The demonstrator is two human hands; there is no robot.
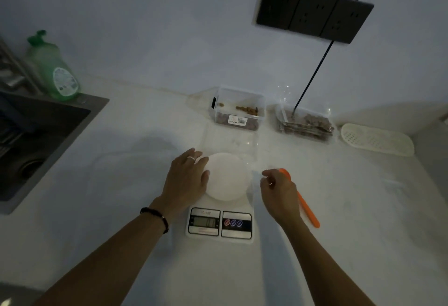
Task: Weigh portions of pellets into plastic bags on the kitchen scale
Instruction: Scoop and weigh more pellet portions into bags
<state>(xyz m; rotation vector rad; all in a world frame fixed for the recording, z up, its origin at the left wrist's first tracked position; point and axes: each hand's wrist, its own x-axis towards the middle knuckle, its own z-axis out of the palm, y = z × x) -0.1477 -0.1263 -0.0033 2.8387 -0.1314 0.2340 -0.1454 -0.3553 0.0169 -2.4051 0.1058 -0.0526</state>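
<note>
- the kitchen scale sits low in the centre of the frame on the white counter; it is white, with a round pale platform, a small grey display at its near left and three round buttons at its near right. the digits are too dim to read.
- a clear plastic bag lies across the platform and behind it, nearly invisible but for faint creases.
- your left hand rests at the platform's left edge, fingers straight and spread, touching it.
- your right hand, just right of the scale, has curled fingers pinching what looks like the bag's edge; an orange spoon lies under or in that hand, and you cannot tell which.
- above centre, a clear tub of brown pellets stands by the wall, with a stack of filled bags to its right.
- far right lies a white slotted tray; upper left holds a green soap bottle beside a dark sink.
</note>
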